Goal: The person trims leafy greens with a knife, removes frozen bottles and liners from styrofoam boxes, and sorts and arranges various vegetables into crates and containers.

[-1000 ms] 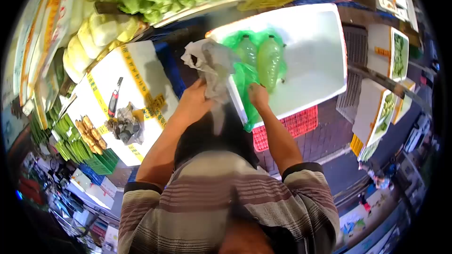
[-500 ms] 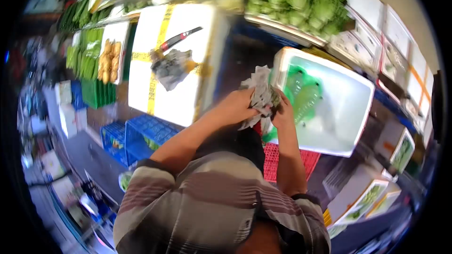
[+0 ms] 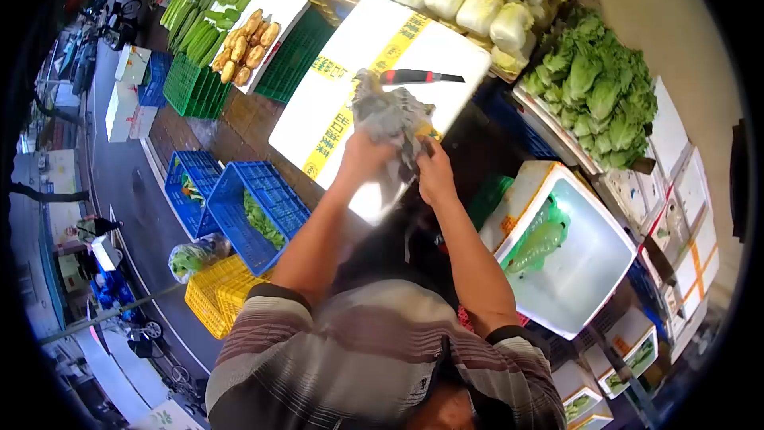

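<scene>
Crumpled newspaper hangs between my two hands at the near right part of a white foam box closed with yellow printed tape. My left hand, smeared by motion, is closed on the paper's left side. My right hand pinches its right edge. Just beyond my hands, a heap of crumpled grey paper lies on the box top, and the two papers overlap in view. Behind that heap rests a black and red knife, apart from both hands.
An open white foam box to the right holds green plastic-wrapped produce. Lettuce and Chinese cabbages stand at the back. Blue crates, a yellow crate and a tray of brown roots are left.
My hands have moved left with the newspaper, from beside the open foam box to the taped box. My view has turned, showing more of the street on the left.
</scene>
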